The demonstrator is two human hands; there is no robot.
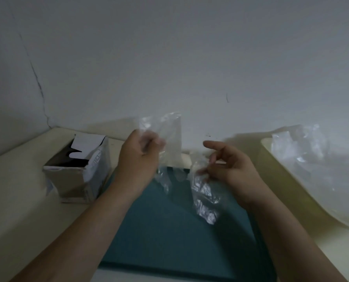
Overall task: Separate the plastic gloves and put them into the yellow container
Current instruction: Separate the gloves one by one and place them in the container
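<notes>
Glove [170, 135] pinched by left fingers [147, 143]; second glove [205, 198], right fingers [207, 171].

Thin, clear plastic gloves [169, 139] are seen crinkled and glossy, while the yellow container [281, 180] is shown as smooth plastic. A creased cardboard box [72, 182], a matt teal mat [179, 231] and a matt cream tabletop [17, 200] are also pictured.

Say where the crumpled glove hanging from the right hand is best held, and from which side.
The glove hangs limp from its upper end, so grip there, probably from the right as the right hand does; a top pinch lets it trail freely into the yellow container.
</notes>
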